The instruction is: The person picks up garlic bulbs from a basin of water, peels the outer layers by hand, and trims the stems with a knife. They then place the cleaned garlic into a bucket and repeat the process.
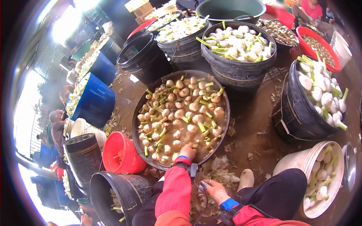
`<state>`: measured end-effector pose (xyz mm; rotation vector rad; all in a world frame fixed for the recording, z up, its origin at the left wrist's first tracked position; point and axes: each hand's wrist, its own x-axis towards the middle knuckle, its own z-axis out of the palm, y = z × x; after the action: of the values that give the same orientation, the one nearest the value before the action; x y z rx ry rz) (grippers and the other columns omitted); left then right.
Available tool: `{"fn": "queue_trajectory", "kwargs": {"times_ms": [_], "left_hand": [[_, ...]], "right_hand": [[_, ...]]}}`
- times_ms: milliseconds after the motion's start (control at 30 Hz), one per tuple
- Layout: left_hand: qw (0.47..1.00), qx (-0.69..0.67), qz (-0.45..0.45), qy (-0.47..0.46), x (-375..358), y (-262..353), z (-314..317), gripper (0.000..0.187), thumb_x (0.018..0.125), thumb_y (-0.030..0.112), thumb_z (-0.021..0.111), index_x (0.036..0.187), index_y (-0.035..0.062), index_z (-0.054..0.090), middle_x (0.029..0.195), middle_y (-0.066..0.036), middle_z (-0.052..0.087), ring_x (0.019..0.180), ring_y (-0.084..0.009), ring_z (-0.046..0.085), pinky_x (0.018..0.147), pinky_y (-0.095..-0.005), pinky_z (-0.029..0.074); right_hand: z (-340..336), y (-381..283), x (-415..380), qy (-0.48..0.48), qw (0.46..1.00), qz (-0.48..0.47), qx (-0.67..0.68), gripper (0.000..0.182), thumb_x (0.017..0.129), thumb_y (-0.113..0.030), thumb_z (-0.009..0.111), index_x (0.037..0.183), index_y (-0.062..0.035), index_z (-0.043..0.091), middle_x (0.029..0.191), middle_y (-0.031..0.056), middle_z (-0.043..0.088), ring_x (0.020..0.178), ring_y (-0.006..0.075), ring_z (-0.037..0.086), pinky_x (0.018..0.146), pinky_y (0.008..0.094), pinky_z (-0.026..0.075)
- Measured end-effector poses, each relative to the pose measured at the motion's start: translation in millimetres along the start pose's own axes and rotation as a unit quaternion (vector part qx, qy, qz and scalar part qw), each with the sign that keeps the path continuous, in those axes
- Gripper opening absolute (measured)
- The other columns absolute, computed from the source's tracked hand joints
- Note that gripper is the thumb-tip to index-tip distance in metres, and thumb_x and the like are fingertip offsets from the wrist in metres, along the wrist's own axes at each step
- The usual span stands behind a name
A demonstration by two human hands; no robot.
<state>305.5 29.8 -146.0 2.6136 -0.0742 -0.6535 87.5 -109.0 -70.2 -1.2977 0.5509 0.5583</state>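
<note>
A wide round tub (227,126) of muddy brown water holds many white bulbs with short green stems (197,119). My left hand (187,151) reaches into the water at the tub's near edge, its fingers hidden below the surface beside some bulbs. Below and to the right, outside the tub, is my right hand (215,192), fingers curled together above the peelings (217,169). What it holds, if anything, is too small to make out. A thin dark cord hangs between my wrists.
Black buckets heaped with white bulbs stand behind (235,67) and at right (305,109). A tilted white bucket of bulbs (283,162) lies by my knee. Left are a red bucket (130,156), a black bucket (134,188) and blue tubs (94,101). A person (311,11) sits far back right.
</note>
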Motion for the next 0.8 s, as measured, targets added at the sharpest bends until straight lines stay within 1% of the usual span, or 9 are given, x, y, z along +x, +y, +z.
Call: {"fn": "queue_trajectory", "kwargs": {"times_ms": [100,200,267,300,433,533,567,667,800], "left_hand": [[0.938,-0.335,0.014,0.084,-52.0,28.9,-30.2,0.026,0.083,0.025,0.065,0.1,0.0049,0.061,0.091,-0.007,0.064,0.082,-0.0186,0.06,0.074,-0.0317,0.047],[0.792,-0.603,0.049,0.08,-118.7,68.2,-59.4,0.014,0.089,0.017,0.059,0.098,0.0062,0.061,0.089,-0.002,0.062,0.078,-0.0138,0.059,0.068,-0.0269,0.049],[0.769,-0.634,0.039,0.071,-153.3,83.6,-63.2,0.018,0.089,0.021,0.058,0.099,0.006,0.058,0.091,-0.003,0.061,0.078,-0.0137,0.061,0.061,-0.0275,0.053],[0.77,-0.637,0.031,0.036,-168.8,86.8,-61.9,0.023,0.089,0.025,0.059,0.1,0.0055,0.057,0.092,-0.003,0.061,0.08,-0.0137,0.06,0.064,-0.0277,0.052],[0.768,-0.625,0.141,-0.008,-226.7,111.0,-41.7,0.057,0.078,0.047,0.067,0.11,0.0033,0.049,0.104,-0.005,0.056,0.097,-0.014,0.053,0.082,-0.0264,0.043],[0.863,-0.452,0.167,0.155,-262.6,116.7,-16.7,0.076,0.068,0.02,0.078,0.129,-0.0009,0.039,0.108,-0.008,0.055,0.103,-0.0163,0.052,0.088,-0.0301,0.043],[0.919,-0.336,0.064,0.199,-271.4,112.1,-13.6,0.087,0.062,0.013,0.079,0.134,-0.0016,0.032,0.111,-0.01,0.054,0.105,-0.0168,0.051,0.089,-0.0311,0.044],[0.934,-0.237,0.084,0.252,-287.1,94.3,-13.1,0.079,0.061,0.013,0.078,0.13,0.0019,0.041,0.11,-0.011,0.053,0.1,-0.02,0.054,0.084,-0.0303,0.046],[0.961,-0.058,0.078,0.259,-299.6,93.2,-12.5,0.083,0.055,0.023,0.081,0.127,0.0037,0.046,0.107,-0.017,0.052,0.098,-0.0297,0.054,0.085,-0.0361,0.045]], "right_hand": [[5.3,-19.0,-12.0,0.038,0.996,-0.036,0.075,0.027,0.081,-0.014,0.065,0.106,-0.0031,0.065,0.09,0.0027,0.066,0.079,0.0095,0.059,0.072,0.0239,0.047],[-2.6,-26.4,-14.1,0.112,0.978,-0.16,0.079,0.034,0.082,-0.015,0.066,0.114,-0.0031,0.06,0.111,0.0079,0.063,0.098,0.0134,0.058,0.089,0.025,0.042],[-7.5,-25.3,-5.7,0.13,0.963,-0.234,0.004,0.045,0.083,-0.02,0.065,0.125,-0.0081,0.051,0.114,0.0058,0.059,0.093,0.0111,0.058,0.076,0.0231,0.047],[-6.0,-22.7,0.2,0.09,0.968,-0.224,0.072,0.048,0.084,-0.022,0.065,0.125,-0.0053,0.049,0.118,0.0072,0.056,0.102,0.0147,0.055,0.085,0.0254,0.043],[-18.9,-71.6,-50.3,-0.123,0.913,-0.102,0.376,0.049,0.086,-0.027,0.062,0.125,-0.0027,0.045,0.116,0.0069,0.054,0.106,0.0149,0.052,0.091,0.0276,0.041],[-11.9,-41.7,-37.7,-0.222,0.868,-0.154,0.417,0.043,0.089,-0.028,0.058,0.121,-0.0031,0.045,0.109,0.0045,0.055,0.098,0.0125,0.053,0.087,0.0276,0.044],[-4.2,-42.9,-36.0,-0.248,0.848,-0.129,0.451,0.035,0.09,-0.02,0.057,0.119,-0.003,0.05,0.108,0.0046,0.058,0.095,0.0165,0.058,0.084,0.0295,0.048],[-13.7,-46.4,-47.6,-0.139,0.974,-0.09,0.154,0.036,0.089,-0.014,0.058,0.122,-0.0014,0.051,0.111,0.0053,0.059,0.099,0.014,0.056,0.088,0.0264,0.045],[-3.9,-42.0,-53.0,-0.135,0.964,-0.214,0.078,0.037,0.086,-0.01,0.059,0.122,-0.0031,0.053,0.108,0.0077,0.062,0.097,0.0136,0.056,0.087,0.0253,0.042]]}}
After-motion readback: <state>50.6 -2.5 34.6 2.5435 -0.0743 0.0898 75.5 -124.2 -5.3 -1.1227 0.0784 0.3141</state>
